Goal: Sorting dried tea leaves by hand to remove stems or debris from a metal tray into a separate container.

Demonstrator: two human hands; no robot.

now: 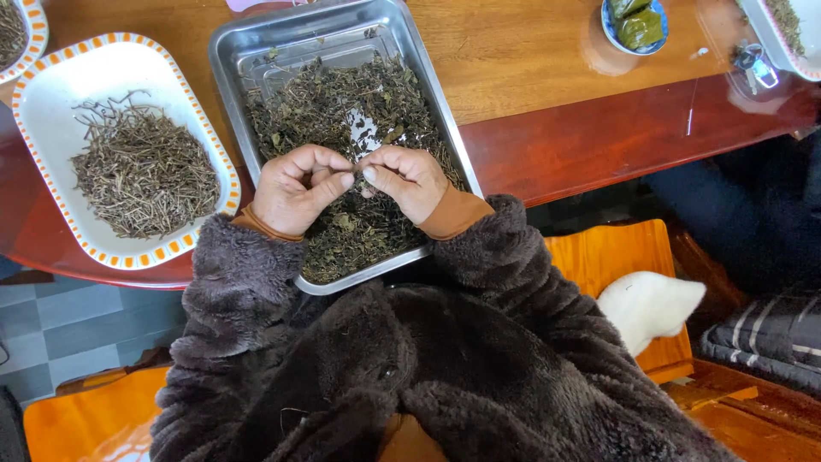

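Note:
A steel tray [229,51] on the wooden table holds a heap of dried green leaves and stems [342,107]. Both my hands hover over its near half, thumbs and forefingers meeting. My left hand [298,188] and my right hand [409,180] pinch a small dried sprig [357,175] between them. To the left, a white oval dish with an orange-checked rim [43,94] carries a pile of bare dried stems [141,171]. My dark fleece sleeves cover the tray's near edge.
A small blue bowl with green wrapped pieces [637,24] stands at the back right. Another dish with dried leaves [791,30] is at the far right corner, one more at the far left [17,34]. Orange stools [620,257] and a white cloth [650,304] sit below.

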